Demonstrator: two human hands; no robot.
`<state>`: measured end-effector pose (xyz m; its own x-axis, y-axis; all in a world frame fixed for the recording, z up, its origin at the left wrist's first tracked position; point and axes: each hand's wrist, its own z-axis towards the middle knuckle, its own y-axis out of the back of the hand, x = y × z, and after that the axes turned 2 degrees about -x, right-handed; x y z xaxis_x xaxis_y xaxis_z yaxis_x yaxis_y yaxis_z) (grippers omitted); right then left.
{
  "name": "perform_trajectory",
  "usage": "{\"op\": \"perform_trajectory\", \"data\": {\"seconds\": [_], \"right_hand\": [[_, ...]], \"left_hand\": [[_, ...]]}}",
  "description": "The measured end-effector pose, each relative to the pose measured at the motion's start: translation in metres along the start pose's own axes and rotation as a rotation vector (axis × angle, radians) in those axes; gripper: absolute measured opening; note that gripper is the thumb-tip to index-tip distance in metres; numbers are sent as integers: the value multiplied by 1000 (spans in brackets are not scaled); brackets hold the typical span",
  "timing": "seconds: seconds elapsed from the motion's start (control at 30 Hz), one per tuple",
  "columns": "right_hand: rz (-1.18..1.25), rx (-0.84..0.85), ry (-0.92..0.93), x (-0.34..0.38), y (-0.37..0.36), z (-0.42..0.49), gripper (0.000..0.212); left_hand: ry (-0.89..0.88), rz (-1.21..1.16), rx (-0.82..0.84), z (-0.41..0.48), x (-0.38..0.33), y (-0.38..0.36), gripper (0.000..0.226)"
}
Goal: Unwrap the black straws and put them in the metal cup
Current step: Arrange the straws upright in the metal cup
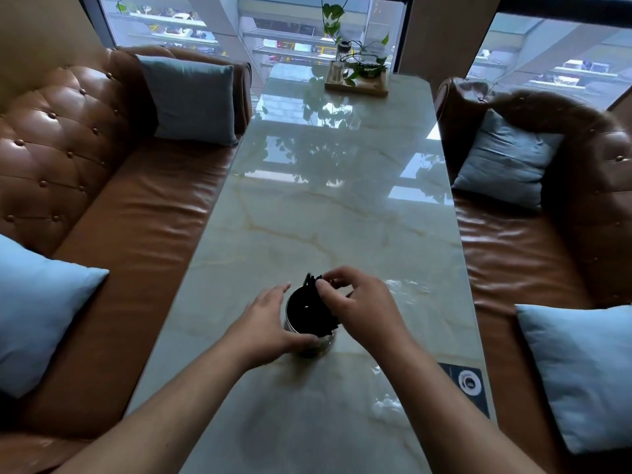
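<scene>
Left hand (270,323) grip wrapped round metal cup (309,340) on table (328,217); right hand (359,302) grip pinching black straws (319,302) (bundle standing in cup), just right of left grip

Café booth: leather sofas (113,206), marble table (328,217)

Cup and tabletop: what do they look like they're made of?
The cup, steadied by the left hand, looks like polished metal: its lower wall shines silvery and mirrors its surroundings. The table looks like glossy polished marble or a stone-look slab: pale green with brownish veins and sharp window reflections.
</scene>
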<state>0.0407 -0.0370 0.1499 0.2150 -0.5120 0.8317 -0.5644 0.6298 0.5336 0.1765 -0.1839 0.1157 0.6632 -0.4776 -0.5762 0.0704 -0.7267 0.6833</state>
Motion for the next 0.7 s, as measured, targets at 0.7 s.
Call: {"op": "perform_trajectory", "data": {"seconds": [0.7], "right_hand": [[91, -275, -100, -34, 11, 4, 39]], "left_hand": [[-209, -18, -80, 25, -22, -28, 144]]}}
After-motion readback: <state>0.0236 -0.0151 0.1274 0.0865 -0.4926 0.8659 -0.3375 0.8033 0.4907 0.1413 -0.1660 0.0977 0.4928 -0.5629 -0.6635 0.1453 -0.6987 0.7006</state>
